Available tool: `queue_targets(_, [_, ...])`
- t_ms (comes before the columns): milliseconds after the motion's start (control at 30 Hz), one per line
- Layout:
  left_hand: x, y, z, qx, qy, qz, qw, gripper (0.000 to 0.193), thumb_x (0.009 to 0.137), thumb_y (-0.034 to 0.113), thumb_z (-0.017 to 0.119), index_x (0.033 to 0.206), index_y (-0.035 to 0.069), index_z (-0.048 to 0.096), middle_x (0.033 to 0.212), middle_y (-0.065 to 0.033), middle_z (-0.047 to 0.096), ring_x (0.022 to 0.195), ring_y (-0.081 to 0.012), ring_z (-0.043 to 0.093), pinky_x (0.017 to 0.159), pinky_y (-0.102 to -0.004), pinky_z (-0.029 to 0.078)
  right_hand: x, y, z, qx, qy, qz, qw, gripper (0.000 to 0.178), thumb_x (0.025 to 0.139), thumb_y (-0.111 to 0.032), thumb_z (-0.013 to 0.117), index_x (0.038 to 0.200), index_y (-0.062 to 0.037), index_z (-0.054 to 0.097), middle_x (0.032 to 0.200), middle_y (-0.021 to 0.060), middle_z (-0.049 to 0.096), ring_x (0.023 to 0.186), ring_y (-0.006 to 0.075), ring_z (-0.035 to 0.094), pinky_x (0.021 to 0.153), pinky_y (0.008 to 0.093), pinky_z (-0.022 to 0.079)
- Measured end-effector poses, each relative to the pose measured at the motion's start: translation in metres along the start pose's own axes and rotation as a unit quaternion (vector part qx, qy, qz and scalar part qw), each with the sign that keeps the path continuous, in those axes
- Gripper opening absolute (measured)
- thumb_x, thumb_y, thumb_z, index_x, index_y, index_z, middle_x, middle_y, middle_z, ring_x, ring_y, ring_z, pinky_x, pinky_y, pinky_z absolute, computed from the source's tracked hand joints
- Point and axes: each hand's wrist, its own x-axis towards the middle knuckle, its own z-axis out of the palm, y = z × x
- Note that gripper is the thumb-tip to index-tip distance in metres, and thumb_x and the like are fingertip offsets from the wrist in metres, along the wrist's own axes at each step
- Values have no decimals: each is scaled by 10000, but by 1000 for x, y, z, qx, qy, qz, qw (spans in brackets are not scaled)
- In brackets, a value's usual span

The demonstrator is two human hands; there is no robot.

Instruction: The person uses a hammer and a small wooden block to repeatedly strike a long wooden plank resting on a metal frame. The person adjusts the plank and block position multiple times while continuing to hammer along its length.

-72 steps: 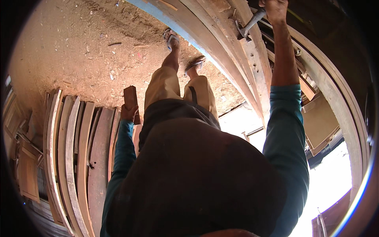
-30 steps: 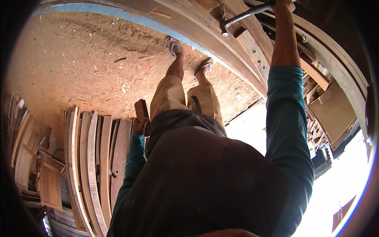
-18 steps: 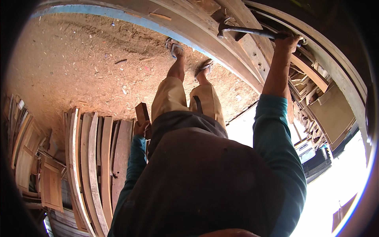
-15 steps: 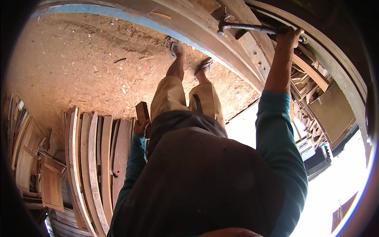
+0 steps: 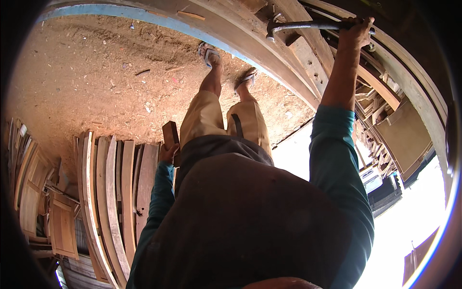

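My right hand is closed around the handle of a claw hammer at the upper right. The hammer lies level across the view, its metal head pointing left, over or against the workbench boards; whether it touches them I cannot tell. Low at my left side, my left hand grips a dark brown wooden block, its upper end sticking out above the fingers. The lower part of that block is hidden by my hand and body.
A workbench with a blue front edge curves across the top. Long planks stand upright at the left beside wooden panels. Wood scraps and a flat board lie at the right. Shavings litter the dirt floor.
The hammer's head has turned slightly, and my right hand has shifted a little. My left hand with the wooden block has moved slightly left and up. My grips stay the same.
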Motion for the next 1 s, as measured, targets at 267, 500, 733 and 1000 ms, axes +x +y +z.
queue_targets(267, [-6,39,11,97,29,32,994,725,744,376,844,1234,-76,562,1089,-190,681,912,-249,688,777,-370,572,-105,-27,66,-42,66,-129,989,395,934,-307,658,691,-22,534,559,51,512,440,161,472,433,307,395])
queue_targets(500, [24,134,67,117,80,261,955,683,802,358,810,1266,-52,520,1126,-230,653,1007,-350,661,855,-434,543,-81,-23,37,113,-65,-29,991,350,949,-309,676,779,-18,576,609,35,528,465,181,488,439,323,413])
queue_targets(733, [11,170,88,148,64,295,942,697,804,348,813,1286,-45,497,1160,-246,637,1027,-370,656,870,-445,540,-136,-25,106,-15,-88,-143,986,325,997,-262,680,742,-139,519,582,-45,475,448,43,384,414,221,289])
queue_targets(1000, [7,189,121,120,-3,269,955,884,757,294,872,1368,-51,335,1095,-245,667,947,-311,698,799,-415,582,-216,14,164,-263,-145,-271,914,315,975,-196,686,772,-36,507,652,-28,497,613,118,395,559,302,377])
